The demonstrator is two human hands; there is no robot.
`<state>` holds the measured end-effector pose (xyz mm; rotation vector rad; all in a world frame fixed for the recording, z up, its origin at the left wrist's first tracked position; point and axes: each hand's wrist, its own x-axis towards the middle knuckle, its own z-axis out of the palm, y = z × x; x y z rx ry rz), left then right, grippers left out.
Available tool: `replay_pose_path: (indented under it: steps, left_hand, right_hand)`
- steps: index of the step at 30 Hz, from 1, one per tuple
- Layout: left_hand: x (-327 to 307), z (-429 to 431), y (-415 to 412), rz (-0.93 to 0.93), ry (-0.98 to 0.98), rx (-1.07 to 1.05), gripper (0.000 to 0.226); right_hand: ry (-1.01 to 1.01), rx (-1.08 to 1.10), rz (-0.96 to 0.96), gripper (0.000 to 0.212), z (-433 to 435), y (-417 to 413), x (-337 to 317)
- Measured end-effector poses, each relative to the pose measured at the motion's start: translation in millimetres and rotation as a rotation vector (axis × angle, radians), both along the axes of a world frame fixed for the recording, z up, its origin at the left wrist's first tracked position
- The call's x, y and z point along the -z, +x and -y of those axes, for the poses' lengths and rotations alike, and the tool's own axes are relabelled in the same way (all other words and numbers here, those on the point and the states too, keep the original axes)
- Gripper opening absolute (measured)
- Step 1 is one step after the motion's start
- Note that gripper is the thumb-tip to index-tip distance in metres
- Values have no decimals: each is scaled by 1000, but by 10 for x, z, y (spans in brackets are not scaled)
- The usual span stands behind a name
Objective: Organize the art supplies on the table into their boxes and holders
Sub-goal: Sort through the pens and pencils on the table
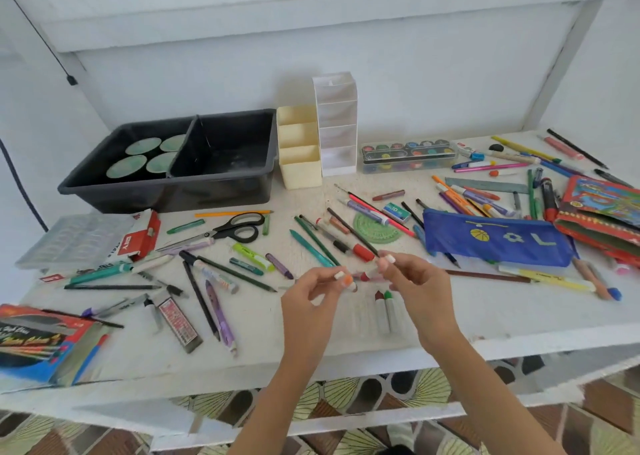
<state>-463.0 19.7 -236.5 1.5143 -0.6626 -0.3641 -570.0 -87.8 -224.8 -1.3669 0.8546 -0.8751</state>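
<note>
Over the table's (263,347) front, your left hand (311,298) and right hand (415,288) each pinch an end of a marker (366,276) lying crosswise, holders (299,149) beyond.

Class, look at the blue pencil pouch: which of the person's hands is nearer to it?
Right. The right hand is just left of the blue pencil pouch, nearer the viewer; the left hand is farther left, beyond it. Both pinch a small marker.

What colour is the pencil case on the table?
Blue: the pencil case has yellow print, including a basketball. Head view.
</note>
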Motion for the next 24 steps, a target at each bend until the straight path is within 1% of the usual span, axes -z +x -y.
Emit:
replay_pose_path:
  steps: [3, 5, 8, 11, 12, 13, 15, 17, 19, 21, 24]
  left_hand:
    - [76, -110, -166, 40, 15, 27, 9]
    - [196, -163, -224, 123, 43, 57, 12]
    - [398, -226, -272, 302, 115, 99, 16]
    - [523, -260, -298, 392, 110, 134, 17]
    - [548, -265, -297, 410, 109, 146, 20]
    - [572, -269, -292, 427, 107, 166, 22]
    - [609, -272, -267, 471, 94, 213, 20]
    - [628, -282, -247, 507, 91, 256, 23]
    - [633, -284, -234, 542, 108, 280, 28]
    - [636, -277, -227, 563, 127, 283, 34]
    - [640, -256, -208, 571, 153, 271, 35]
  right_hand:
    - [-226, 41, -134, 5, -134, -190, 92]
    - [-317, 43, -185, 6, -217, -292, 163]
    - [-341, 19, -210, 11, -311, -386, 275]
    - [-402, -15, -258, 20, -364, -432, 375]
    - [-426, -38, -271, 23, -375, -439, 401]
    - [-474, -58, -286, 27, -378, -444, 436]
    - [-642, -77, -322, 34, -375, -444, 505]
    - [-783, -84, -347, 37, -382, -436, 552]
    - [-898, -85, -365, 37, -388, -429, 572]
    - [-971, -79, -370, 34, -392, -425, 606]
    - [-1072, -89, -395, 26, -413, -426, 693]
